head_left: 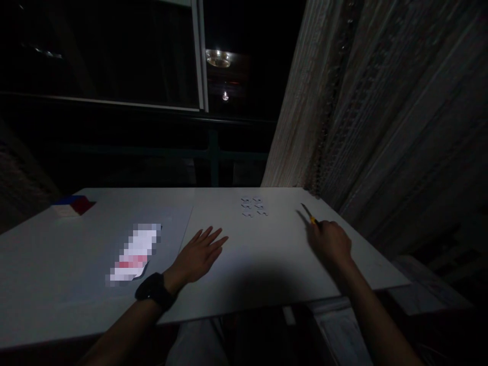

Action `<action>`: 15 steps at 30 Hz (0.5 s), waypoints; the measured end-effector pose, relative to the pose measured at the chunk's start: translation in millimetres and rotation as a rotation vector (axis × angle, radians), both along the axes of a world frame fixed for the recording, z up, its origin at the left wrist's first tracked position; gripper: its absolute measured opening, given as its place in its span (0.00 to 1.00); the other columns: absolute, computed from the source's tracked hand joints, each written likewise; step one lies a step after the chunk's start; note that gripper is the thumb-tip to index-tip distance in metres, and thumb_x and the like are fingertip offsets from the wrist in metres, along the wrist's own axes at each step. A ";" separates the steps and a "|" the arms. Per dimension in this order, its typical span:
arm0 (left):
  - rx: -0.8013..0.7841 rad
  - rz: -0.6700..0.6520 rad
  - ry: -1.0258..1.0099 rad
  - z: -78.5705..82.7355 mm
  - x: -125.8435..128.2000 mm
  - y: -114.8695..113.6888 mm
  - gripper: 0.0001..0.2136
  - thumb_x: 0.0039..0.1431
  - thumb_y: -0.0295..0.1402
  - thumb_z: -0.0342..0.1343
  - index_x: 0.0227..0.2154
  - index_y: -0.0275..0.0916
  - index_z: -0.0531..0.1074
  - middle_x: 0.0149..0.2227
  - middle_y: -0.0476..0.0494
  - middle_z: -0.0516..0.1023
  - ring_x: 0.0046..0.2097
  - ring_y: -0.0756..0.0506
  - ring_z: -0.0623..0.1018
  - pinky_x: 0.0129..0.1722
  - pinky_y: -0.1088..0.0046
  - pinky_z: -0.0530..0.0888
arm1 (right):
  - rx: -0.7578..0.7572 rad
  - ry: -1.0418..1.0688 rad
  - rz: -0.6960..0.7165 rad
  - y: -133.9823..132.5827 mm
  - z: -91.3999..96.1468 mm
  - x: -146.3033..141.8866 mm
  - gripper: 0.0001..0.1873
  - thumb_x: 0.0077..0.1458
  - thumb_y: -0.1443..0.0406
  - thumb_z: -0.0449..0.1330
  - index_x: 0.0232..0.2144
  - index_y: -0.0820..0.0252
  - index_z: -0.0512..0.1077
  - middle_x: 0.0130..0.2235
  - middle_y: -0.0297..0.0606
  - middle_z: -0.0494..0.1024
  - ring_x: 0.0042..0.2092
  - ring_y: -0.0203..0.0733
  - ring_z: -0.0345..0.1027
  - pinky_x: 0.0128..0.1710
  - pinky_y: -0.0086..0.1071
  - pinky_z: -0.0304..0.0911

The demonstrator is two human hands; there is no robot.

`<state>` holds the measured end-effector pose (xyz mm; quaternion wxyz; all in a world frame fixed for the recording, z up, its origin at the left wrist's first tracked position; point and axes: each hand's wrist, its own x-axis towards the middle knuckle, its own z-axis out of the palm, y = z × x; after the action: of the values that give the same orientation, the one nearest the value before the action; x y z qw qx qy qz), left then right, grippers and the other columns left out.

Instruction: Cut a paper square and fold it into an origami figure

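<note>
Utility knife [307, 213]: clasped in the right hand [331, 241], fingers curled round the yellow handle, over the far right part of the white board [267, 264]. Sits close to the board's right edge, to the right of the small cut-outs [253, 206] and apart from them. Tip touching the surface or hovering just above: impossible to tell in this dark.

Left hand [198, 256]: lies flat and spread, palm down, grasping nothing, resting on the board near its left edge and well apart from the blade. Black wristwatch [155, 291] on the wrist.

For knife work on the board, judged from this: press down with the flat hand to stop any sliding on the table [46, 284], and hold it clear of the blade's line. Grip the handle low and firm, draw with light pressure along one straight path, and favour several shallow passes over one deep one. Mind the near right corner, overhanging the table and likely to flex. Go slowly in such poor light, eyes on the tip.

Points away from the body and a little leftward, blade tip leading, handle end buried in the fist. Long axis runs diagonally, from near right to far left, aimed roughly toward the board's far edge beyond the cut-outs. Tilt against the surface hard to judge in the gloom.
</note>
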<state>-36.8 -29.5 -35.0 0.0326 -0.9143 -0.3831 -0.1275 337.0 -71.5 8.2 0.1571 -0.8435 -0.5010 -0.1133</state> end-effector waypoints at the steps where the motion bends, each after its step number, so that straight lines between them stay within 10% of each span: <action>1: 0.005 0.001 -0.003 0.3 0.2 -0.1 0.21 0.62 0.42 0.32 0.58 0.51 0.49 0.61 0.52 0.49 0.62 0.43 0.48 0.58 0.55 0.50 | -0.044 0.039 -0.060 6.7 1.3 11.9 0.25 0.54 0.53 0.45 0.35 0.68 0.72 0.36 0.54 0.72 0.37 0.51 0.67 0.30 0.37 0.58; 6: 0.004 0.003 -0.022 -0.2 0.7 1.0 0.21 0.61 0.42 0.34 0.57 0.50 0.51 0.61 0.50 0.51 0.61 0.42 0.49 0.58 0.55 0.51 | -0.141 0.191 -0.198 18.3 2.6 37.1 0.29 0.51 0.48 0.44 0.34 0.65 0.73 0.36 0.54 0.74 0.37 0.55 0.69 0.29 0.39 0.60; 15: 0.006 0.002 -0.064 0.4 0.4 -0.2 0.20 0.61 0.41 0.37 0.56 0.49 0.54 0.60 0.49 0.53 0.61 0.42 0.51 0.58 0.55 0.51 | -0.151 -0.065 -0.120 21.1 -14.4 -1.7 0.24 0.54 0.55 0.46 0.39 0.69 0.72 0.38 0.55 0.71 0.41 0.53 0.67 0.35 0.39 0.61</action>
<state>-36.4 -29.8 -34.6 0.0230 -0.9092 -0.3846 -0.1579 335.3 -50.4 -6.2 0.0696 -0.8774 -0.4614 -0.1115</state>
